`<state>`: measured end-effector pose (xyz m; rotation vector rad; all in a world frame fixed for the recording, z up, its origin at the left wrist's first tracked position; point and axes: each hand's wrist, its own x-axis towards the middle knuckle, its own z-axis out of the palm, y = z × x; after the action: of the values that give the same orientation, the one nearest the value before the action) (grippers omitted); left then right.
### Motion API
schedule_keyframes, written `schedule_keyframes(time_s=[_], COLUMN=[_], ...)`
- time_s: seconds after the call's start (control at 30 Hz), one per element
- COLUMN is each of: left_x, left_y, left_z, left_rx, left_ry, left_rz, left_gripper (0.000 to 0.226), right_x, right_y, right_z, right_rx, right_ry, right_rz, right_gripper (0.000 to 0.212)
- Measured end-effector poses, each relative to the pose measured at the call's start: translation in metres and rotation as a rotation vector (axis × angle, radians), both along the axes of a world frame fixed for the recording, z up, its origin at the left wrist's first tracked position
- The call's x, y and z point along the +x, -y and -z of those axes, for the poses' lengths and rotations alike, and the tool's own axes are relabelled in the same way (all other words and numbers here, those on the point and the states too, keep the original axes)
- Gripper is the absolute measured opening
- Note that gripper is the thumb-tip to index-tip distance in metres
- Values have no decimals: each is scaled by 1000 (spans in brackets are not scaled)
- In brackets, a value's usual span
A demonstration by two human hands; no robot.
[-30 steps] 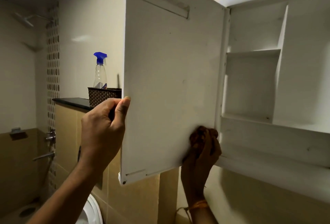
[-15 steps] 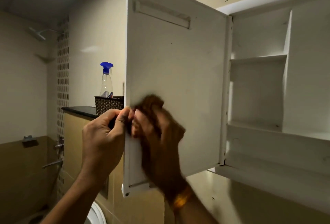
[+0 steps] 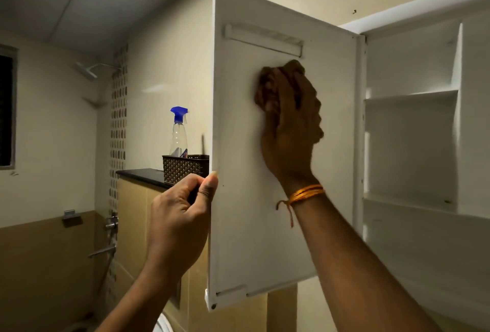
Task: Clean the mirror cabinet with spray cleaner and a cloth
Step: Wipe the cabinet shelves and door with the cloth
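Now | my left hand [image 3: 183,215] pinches the edge of the door [image 3: 265,225], mid-frame, so it cannot swing | right hand [image 3: 291,130] grips the cloth [image 3: 267,85] against it, upper centre | spray bottle [image 3: 179,133] stands in basket [image 3: 183,168], left.

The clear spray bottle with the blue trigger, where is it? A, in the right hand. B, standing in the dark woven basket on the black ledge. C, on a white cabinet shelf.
B: the clear spray bottle with the blue trigger stands upright in the dark woven basket on the black ledge.
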<state>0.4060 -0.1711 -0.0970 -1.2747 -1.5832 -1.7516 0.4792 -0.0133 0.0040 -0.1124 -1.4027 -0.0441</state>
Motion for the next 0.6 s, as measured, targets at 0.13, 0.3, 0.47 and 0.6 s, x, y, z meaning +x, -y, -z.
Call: schedule_keyframes(time_s=[0.13,0.3,0.47,0.6], left_x=[0,-3,-3,-2], left_y=[-2,-4,-12,-13], left_z=[-1,-7,-4,-3], left_rx=[19,58,43,46], left_ry=[104,198,190,190], left_rz=[93,204,134,121], left_gripper=[49,58,59,58], right_x=[-14,-10,-10,-6], right_y=[46,45,22,33], right_z=[43,165,226,187], right_rx=[118,100,-16,136], right_ry=[88,198,363,299], right_rz=[-5,-29,86,118], right_gripper=[40,39,33,27])
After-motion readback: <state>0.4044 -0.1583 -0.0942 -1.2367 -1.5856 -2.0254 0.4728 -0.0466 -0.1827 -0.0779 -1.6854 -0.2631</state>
